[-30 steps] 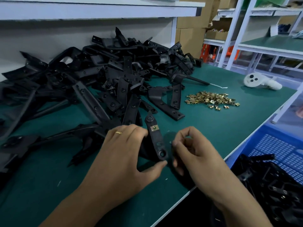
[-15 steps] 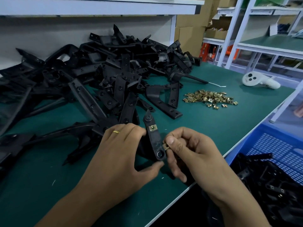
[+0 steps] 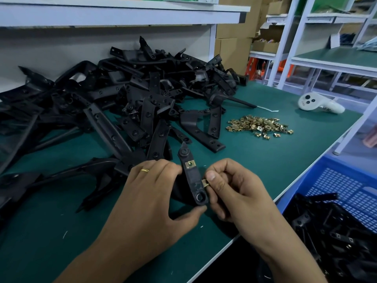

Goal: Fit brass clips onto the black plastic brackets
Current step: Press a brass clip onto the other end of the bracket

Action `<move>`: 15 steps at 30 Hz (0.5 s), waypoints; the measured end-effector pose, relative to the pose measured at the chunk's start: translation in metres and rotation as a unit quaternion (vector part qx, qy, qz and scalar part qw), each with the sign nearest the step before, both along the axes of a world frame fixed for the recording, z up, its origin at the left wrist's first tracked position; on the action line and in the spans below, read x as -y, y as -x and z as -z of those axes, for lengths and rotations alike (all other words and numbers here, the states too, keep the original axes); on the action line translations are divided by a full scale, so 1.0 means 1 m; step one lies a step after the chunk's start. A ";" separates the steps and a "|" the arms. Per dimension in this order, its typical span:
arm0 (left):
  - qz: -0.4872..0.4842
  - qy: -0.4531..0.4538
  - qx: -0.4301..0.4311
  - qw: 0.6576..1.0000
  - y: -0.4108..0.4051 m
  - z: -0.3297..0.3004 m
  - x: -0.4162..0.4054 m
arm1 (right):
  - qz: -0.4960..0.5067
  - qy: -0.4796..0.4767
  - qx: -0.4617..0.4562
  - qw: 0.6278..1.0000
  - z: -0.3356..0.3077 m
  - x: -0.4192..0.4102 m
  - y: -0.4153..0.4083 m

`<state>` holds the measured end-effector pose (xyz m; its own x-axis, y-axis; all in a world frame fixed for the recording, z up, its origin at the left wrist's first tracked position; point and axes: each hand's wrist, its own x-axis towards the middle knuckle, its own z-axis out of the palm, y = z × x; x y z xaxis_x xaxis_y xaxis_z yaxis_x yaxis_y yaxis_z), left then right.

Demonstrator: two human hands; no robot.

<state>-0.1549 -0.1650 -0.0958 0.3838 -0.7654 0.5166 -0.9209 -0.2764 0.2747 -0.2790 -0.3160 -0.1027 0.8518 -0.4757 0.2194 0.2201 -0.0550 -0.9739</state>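
My left hand [image 3: 155,199] grips a black plastic bracket [image 3: 191,180] near the table's front edge, fingers over its left side and thumb under its lower end. One brass clip sits fitted on the bracket's upper part [image 3: 190,164]. My right hand [image 3: 230,190] pinches a second brass clip [image 3: 204,183] between thumb and fingers, held against the bracket's right edge just above its round lower end. A heap of loose brass clips [image 3: 259,126] lies on the green mat further back to the right.
A large pile of black brackets [image 3: 122,103] covers the back left of the green table [image 3: 265,164]. A white controller [image 3: 318,104] lies at the back right. A blue crate [image 3: 346,193] with black parts stands below the table's right edge. A shelf hangs overhead.
My right hand has come in from the right and brought a brass clip up against the bracket's right edge. My left hand keeps the bracket in the same place.
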 end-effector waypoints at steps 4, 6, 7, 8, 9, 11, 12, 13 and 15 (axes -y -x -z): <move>0.002 0.002 0.006 1.000 0.000 0.000 0.001 | -0.009 0.015 0.001 1.000 0.000 0.001 0.001; 0.001 0.001 0.010 1.000 0.000 0.001 0.000 | -0.015 0.026 -0.008 1.000 0.000 0.000 0.001; 0.000 -0.002 0.010 1.000 0.000 0.001 -0.001 | -0.016 0.027 -0.012 0.999 0.000 0.000 0.000; 0.000 -0.006 0.010 1.000 0.000 0.000 0.000 | -0.016 0.027 -0.013 0.999 0.000 -0.001 -0.001; 0.001 -0.008 0.009 1.000 0.000 0.000 0.000 | -0.016 0.025 -0.013 0.999 0.001 -0.001 -0.001; 0.005 -0.005 0.006 1.000 0.001 0.000 0.001 | -0.023 0.014 -0.005 1.000 0.001 0.000 0.000; 0.011 -0.001 0.000 1.000 0.001 0.000 0.000 | -0.037 0.000 0.001 0.999 0.000 0.002 0.002; 0.024 0.005 -0.014 1.000 0.002 -0.001 0.000 | -0.061 -0.019 0.008 0.998 -0.001 0.004 0.005; 0.062 0.014 -0.057 0.996 0.004 -0.002 -0.002 | -0.127 -0.075 0.020 0.989 -0.002 0.009 0.011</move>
